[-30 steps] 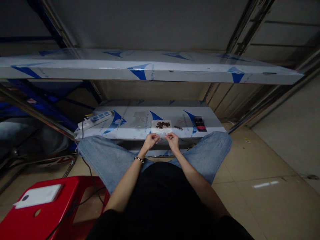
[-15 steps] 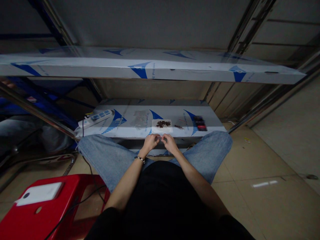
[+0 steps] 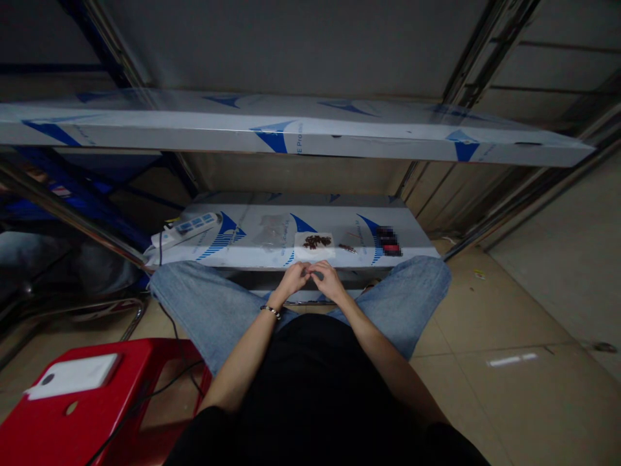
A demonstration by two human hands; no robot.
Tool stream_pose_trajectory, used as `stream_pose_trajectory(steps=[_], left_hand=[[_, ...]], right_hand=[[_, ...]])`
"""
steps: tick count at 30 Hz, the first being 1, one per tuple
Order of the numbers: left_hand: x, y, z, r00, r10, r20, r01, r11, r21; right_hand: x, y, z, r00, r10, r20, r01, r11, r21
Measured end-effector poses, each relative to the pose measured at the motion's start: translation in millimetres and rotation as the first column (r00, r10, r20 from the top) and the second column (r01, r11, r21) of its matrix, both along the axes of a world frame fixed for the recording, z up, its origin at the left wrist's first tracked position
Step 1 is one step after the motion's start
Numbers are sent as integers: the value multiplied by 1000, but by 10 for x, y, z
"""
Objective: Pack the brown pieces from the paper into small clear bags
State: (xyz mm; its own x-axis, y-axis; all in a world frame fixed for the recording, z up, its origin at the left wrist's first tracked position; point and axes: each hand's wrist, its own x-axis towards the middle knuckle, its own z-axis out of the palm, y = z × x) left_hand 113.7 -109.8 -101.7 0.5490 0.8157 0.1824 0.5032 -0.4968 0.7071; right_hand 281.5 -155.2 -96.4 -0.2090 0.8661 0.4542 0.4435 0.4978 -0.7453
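My left hand (image 3: 293, 278) and my right hand (image 3: 328, 280) meet fingertip to fingertip just in front of the lower shelf's edge. The fingers of both are closed in a pinch; whatever they hold is too small and hidden to name. Right behind them a pile of small dark brown pieces (image 3: 317, 241) lies on a white sheet (image 3: 301, 248). To its right rests a small group of similar brown pieces (image 3: 347, 248). On the left of the sheet is a clear plastic bag or wrap (image 3: 272, 232).
The film-covered lower shelf (image 3: 252, 259) also carries a white power strip (image 3: 187, 230) and a blurred-out dark and red item (image 3: 389, 241). An upper shelf (image 3: 194, 137) crosses above. A red stool (image 3: 130, 362) at left bears a white device (image 3: 75, 375) with a cable.
My fingertips have drawn slightly closer together, and the clear bit seen between them earlier is now hard to see. The things on the shelf have not moved.
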Motion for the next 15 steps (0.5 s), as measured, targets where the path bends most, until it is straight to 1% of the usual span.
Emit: stream_pose_trajectory(steps=[4,9,12,15], left_hand=[[16,-20,-19,998,-39,47,40,999,-27],[-15,-42,4,997,-67,39,69,996,-53],[-25,-79,44,997,-80,-2,80,996,-38],[3,-145,52,993,-90,-77,90,996,-3]], right_hand=[[-18,-6,-1,1000,4,3,-4,1000,-15],[-20,-38,-5,998,61,3,-61,993,-100],[-25,-61,-24,991,114,68,-103,985,-139],[-40,-77,-116,972,166,163,-136,974,-183]])
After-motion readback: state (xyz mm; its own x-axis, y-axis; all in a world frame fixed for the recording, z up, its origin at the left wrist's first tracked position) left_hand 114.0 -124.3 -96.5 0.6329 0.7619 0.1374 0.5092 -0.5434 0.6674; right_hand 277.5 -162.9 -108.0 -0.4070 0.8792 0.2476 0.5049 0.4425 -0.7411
